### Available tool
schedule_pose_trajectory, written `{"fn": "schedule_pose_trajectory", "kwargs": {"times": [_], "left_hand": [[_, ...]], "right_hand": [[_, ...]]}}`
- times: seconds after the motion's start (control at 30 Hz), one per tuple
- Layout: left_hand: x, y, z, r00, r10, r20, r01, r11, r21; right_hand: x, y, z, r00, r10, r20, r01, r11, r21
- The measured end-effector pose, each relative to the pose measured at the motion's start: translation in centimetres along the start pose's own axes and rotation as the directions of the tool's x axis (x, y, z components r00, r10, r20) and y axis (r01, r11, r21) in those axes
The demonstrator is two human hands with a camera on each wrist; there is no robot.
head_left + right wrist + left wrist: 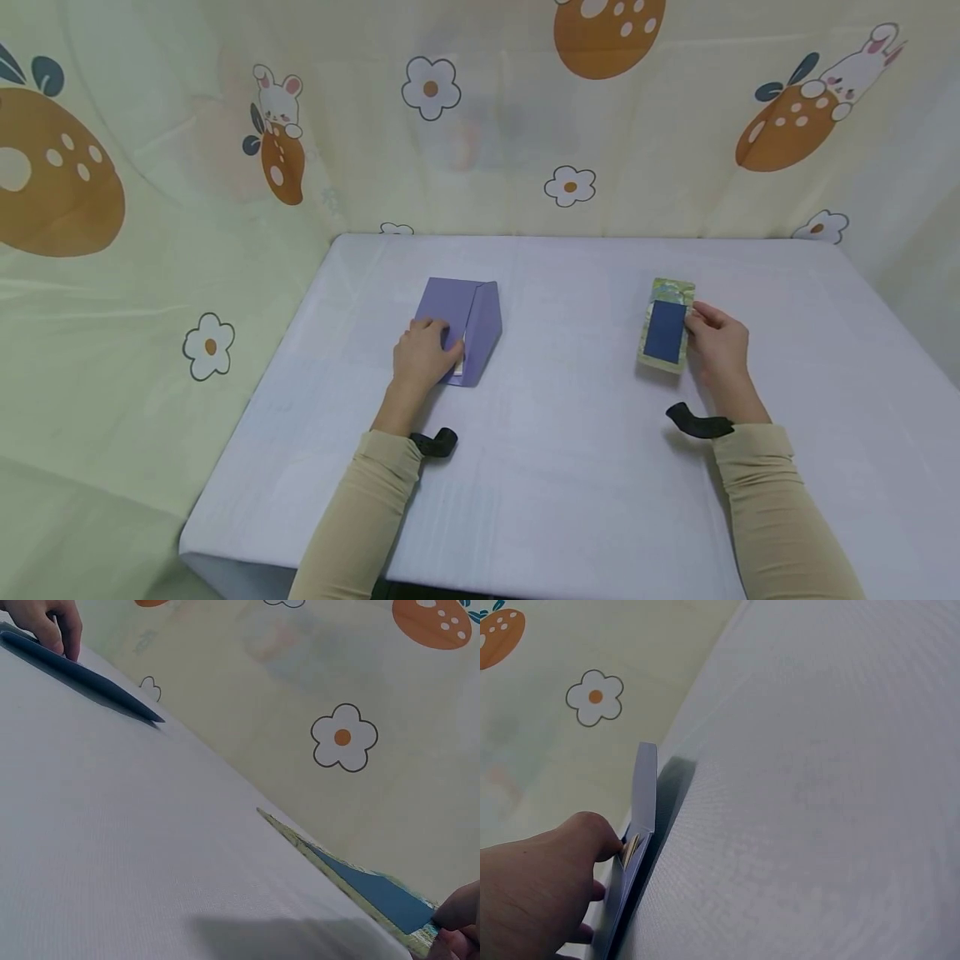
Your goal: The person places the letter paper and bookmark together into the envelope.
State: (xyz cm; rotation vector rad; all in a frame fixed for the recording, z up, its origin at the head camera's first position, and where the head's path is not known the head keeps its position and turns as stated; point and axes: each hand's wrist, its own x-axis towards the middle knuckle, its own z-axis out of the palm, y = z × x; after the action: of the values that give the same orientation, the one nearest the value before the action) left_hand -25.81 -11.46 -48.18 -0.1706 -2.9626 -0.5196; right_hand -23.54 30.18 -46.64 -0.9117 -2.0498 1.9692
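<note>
A purple envelope [452, 298] lies on the left half of the table, its flap [486, 321] folded out to the right. My left hand [420, 357] grips it near the mouth, fingers bent on its upper face and thumb at the opening. Inside the mouth, the edges of pale and tan papers [631, 850] show in the left wrist view. Over the right half, my right hand [720, 343] pinches the right edge of a green patterned card [666, 327] with a dark blue rectangle on it. Its shadow falls on the cloth just below.
A white cloth [555, 467] covers the table. Behind and to the left hangs a pale yellow curtain [495, 133] printed with rabbits, flowers and orange fruit shapes. Black straps [435, 442] stick out at both wrists by the beige sleeves.
</note>
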Motion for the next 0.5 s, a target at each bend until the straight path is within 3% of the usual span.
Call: {"fn": "schedule_pose_trajectory", "kwargs": {"times": [0.5], "left_hand": [[0.14,-0.05,0.02,1.0,-0.014,0.025,0.014,1.0,0.002]], "right_hand": [[-0.3,0.13,0.62,0.999,-0.039,0.026,0.039,0.999,0.001]]}}
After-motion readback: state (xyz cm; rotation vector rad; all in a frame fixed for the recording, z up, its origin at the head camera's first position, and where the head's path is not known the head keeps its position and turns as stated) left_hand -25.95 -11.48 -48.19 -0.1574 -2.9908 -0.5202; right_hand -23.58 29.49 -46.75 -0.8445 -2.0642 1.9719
